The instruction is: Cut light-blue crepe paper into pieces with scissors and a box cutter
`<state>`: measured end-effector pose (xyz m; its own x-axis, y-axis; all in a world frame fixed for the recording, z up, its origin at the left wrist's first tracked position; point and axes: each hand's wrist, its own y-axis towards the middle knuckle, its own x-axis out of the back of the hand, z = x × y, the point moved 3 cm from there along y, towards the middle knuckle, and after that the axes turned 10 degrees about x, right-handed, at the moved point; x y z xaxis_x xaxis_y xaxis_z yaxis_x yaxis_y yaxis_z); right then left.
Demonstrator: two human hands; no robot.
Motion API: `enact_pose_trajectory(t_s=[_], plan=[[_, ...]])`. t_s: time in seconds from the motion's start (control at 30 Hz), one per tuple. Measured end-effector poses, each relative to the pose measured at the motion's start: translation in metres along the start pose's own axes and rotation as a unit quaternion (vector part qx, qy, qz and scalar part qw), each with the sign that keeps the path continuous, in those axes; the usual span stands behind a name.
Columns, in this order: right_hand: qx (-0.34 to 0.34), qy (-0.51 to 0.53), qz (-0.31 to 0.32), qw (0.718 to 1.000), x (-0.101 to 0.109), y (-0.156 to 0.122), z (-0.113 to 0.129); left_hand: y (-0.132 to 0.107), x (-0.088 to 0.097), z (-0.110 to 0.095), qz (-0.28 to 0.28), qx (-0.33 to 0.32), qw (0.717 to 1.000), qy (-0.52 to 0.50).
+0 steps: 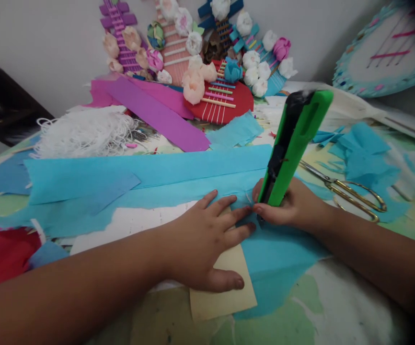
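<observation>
My right hand [290, 203] grips a green and black box cutter [293, 148] near its lower end. The cutter stands tilted, its tip down on a sheet of turquoise crepe paper [279, 258]. Spread out flat, my left hand [211, 239] presses on a cream paper card [225, 302] that lies over the turquoise paper. Its fingertips lie close beside the cutter's tip. How far the blade is out is hard to see. Just beyond both hands runs a long folded strip of turquoise paper [178, 165].
Gold-handled scissors [347, 191] lie at the right beside crumpled turquoise scraps [365, 148]. A heap of white string [85, 132] and a purple strip [160, 115] lie further back. Decorated paper instruments with paper flowers, including a red one [243, 98], lean along the wall.
</observation>
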<state>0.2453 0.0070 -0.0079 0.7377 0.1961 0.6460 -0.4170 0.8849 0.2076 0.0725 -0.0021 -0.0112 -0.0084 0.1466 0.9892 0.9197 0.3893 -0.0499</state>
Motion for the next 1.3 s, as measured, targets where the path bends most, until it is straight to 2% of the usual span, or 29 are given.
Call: enact_pose_trajectory(t_s=[0.33,0.53,0.73,0.87,0.97,1.03,1.17,1.3], plan=[[0.006,-0.032,0.001,0.999,-0.001,-0.001,0.003,0.000,0.001,0.000,-0.001,-0.002,1.000,0.000],[-0.024,0.092,-0.013,0.995,0.003,0.004,-0.002,0.000,0.002,0.000,0.009,0.002,1.000,-0.002],[-0.026,0.225,-0.126,0.966,0.012,0.003,-0.011,0.002,0.003,0.000,0.023,0.008,1.000,-0.007],[-0.073,0.207,-0.141,0.965,0.017,0.003,-0.005,0.002,0.002,0.000,0.022,0.006,1.000,-0.015],[-0.110,0.211,-0.179,0.955,0.027,0.003,0.005,0.001,0.002,-0.001,0.015,0.005,1.000,-0.018],[-0.115,0.254,-0.184,0.943,0.034,0.005,0.012,0.000,0.003,-0.001,0.011,0.004,1.000,-0.018],[-0.138,0.308,-0.155,0.928,0.048,0.008,0.023,-0.001,0.004,-0.001,0.003,0.000,1.000,-0.014],[-0.193,0.349,-0.185,0.898,0.055,0.004,0.022,-0.001,0.003,-0.001,0.005,0.008,1.000,-0.006]])
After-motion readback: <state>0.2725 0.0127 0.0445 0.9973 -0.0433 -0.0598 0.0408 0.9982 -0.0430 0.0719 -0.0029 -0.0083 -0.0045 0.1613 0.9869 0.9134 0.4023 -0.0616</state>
